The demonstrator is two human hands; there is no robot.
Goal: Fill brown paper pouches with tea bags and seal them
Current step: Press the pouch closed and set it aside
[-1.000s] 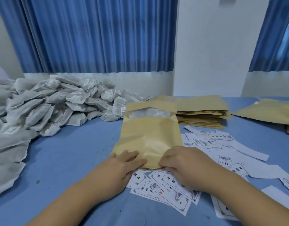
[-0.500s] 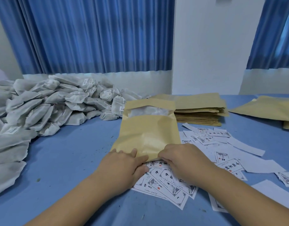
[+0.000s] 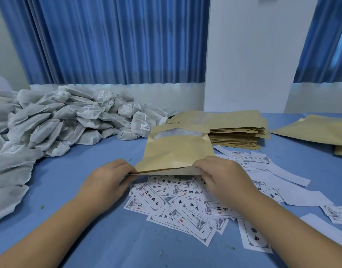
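A brown paper pouch with a frosted window near its far end lies in the middle of the blue table, its near edge lifted. My left hand pinches the pouch's near left corner. My right hand grips the near right part of that edge, fingers curled over it. A large heap of white tea bags covers the table's left side.
Printed paper labels lie scattered under and in front of the pouch and off to the right. A stack of flat brown pouches sits behind it, more pouches at the far right. Blue curtains hang behind.
Both hands have drawn the pouch's near edge up off the labels. The left hand went from lying flat on the pouch to pinching its corner.
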